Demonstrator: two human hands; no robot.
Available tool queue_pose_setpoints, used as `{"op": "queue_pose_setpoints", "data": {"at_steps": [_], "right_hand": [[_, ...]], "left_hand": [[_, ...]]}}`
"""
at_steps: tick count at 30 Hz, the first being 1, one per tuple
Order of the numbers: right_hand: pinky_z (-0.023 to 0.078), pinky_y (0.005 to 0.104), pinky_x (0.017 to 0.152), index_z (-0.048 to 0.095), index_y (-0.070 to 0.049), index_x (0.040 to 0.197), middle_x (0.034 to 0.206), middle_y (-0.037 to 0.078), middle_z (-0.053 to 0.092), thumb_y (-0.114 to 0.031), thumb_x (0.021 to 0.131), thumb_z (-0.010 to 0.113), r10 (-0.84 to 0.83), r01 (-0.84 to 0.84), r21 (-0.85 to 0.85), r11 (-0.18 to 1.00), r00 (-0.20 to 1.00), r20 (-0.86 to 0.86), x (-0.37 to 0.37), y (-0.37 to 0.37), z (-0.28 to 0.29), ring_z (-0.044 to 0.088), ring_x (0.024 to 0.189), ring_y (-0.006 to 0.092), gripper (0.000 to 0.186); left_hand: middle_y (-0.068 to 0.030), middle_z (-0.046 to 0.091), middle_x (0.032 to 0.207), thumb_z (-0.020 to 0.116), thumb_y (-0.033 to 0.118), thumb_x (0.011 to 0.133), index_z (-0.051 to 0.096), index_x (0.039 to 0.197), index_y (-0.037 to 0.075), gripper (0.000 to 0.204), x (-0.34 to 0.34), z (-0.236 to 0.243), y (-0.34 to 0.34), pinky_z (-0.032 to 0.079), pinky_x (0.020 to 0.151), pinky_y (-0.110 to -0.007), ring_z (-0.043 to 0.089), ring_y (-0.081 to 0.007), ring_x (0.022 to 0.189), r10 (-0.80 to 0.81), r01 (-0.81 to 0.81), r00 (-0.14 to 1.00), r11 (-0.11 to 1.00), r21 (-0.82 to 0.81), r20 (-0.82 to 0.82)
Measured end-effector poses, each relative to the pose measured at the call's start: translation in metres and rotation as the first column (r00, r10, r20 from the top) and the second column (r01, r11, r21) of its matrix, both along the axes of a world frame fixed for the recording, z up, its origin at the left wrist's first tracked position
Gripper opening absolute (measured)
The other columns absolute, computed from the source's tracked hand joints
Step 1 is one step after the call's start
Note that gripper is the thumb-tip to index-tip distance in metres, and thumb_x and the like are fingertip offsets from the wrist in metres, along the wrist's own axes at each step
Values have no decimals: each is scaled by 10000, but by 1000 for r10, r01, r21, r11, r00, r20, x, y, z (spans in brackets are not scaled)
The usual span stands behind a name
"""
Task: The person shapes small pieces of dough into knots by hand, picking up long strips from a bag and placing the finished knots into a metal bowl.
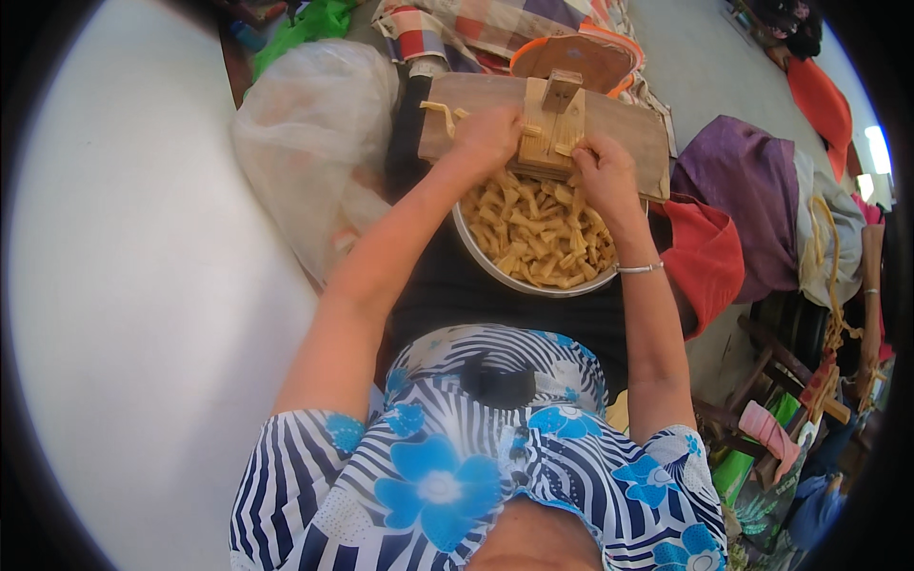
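Observation:
A wooden board [624, 124] lies across the far side of a round metal bowl [533, 286] in front of me. On the board's middle sits a paler wooden block [568, 124] with a short upright piece. My left hand [487, 140] is closed at the block's left side, a tan strip [438, 108] sticking out past its fingers. At the block's right edge my right hand [606, 169] pinches the end of a small tan piece [565, 149]. Many tan, knot-like twisted pieces [543, 233] fill the bowl; I cannot tell what they are made of.
A whitish translucent plastic bag [305, 133] stands left of the board. Beyond it are checked cloth [486, 29] and an orange-rimmed round thing [581, 59]. At the right lie red cloth [705, 257], a purple bag [738, 200] and wooden stool-like pieces [766, 371].

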State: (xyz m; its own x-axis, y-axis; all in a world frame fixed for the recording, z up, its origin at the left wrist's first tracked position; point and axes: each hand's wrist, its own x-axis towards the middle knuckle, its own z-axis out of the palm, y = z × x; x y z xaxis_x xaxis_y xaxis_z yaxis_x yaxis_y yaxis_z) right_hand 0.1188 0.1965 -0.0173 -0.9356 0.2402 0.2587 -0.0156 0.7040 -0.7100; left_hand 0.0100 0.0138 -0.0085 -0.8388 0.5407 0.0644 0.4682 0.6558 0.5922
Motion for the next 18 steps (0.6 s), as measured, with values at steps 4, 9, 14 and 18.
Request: {"op": "queue_pose_setpoints", "data": {"at_steps": [4, 9, 14, 18], "right_hand": [[475, 375, 709, 649, -23, 911, 906, 148, 641, -110, 847, 622, 28, -2, 199, 980, 992, -127, 37, 4, 0, 610, 814, 310, 112], [477, 365, 670, 646, -30, 899, 860, 152, 646, -154, 912, 586, -54, 68, 28, 997, 936, -347, 46, -43, 27, 607, 761, 307, 138], [437, 336, 543, 632, -4, 801, 629, 93, 598, -218, 934, 586, -17, 12, -59, 998, 996, -84, 45, -45, 30, 527, 550, 222, 257], [385, 285, 485, 617, 14, 721, 566, 8, 535, -241, 922, 609, 376, -197, -494, 847, 878, 294, 61, -31, 14, 466, 480, 140, 325]], "left_hand": [[-204, 639, 880, 507, 222, 893, 574, 914, 28, 206, 21, 11, -19, 465, 723, -471, 598, -408, 878, 38, -38, 999, 999, -32, -13], [-210, 626, 847, 513, 274, 906, 573, 932, 53, 230, 83, 14, -6, 457, 672, -466, 594, -408, 827, -135, 136, 991, 979, 152, -16], [-184, 635, 788, 534, 295, 905, 598, 876, 60, 245, 81, 39, -4, 467, 650, -458, 607, -391, 776, -178, 178, 984, 984, 7, -25], [-145, 645, 709, 553, 343, 914, 655, 844, 74, 296, 59, 32, -22, 469, 611, -420, 623, -328, 690, -210, 210, 978, 978, 11, -12]]}}
